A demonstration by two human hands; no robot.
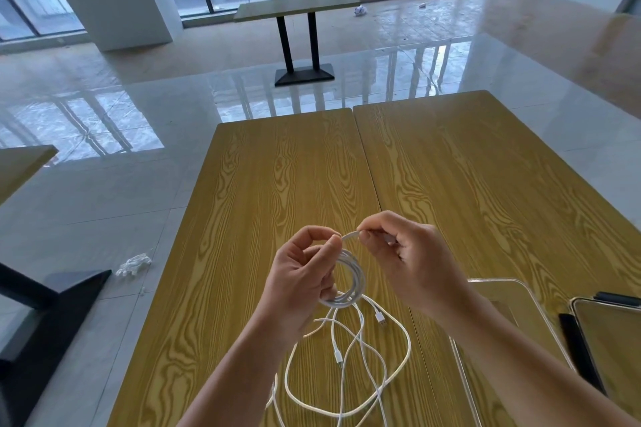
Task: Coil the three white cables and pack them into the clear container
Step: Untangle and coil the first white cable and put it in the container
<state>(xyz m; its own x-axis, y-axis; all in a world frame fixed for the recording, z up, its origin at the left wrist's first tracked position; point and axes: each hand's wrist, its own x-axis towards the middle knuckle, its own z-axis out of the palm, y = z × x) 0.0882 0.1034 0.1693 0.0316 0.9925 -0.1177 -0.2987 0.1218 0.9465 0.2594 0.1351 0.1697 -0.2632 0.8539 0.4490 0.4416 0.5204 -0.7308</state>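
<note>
Item: white coil (350, 279), several turns, held above the wooden table (295, 184).
Left hand (301, 274): fingers curled round the coil, pinching the turns together at the top.
Right hand (412, 260): thumb and forefinger pinch the cable end (350, 236), just beside the left thumb.
Loose cables (347, 374): tangled on the table below the hands; probably two, though the overlap makes the count unsure.
Clear container (541, 319): near the right forearm; nothing visible inside.
Step judged: securing the first coil's tail. To do it well, the end should pass round the turns snugly while the left hand keeps every loop pinched, so none springs free.
</note>
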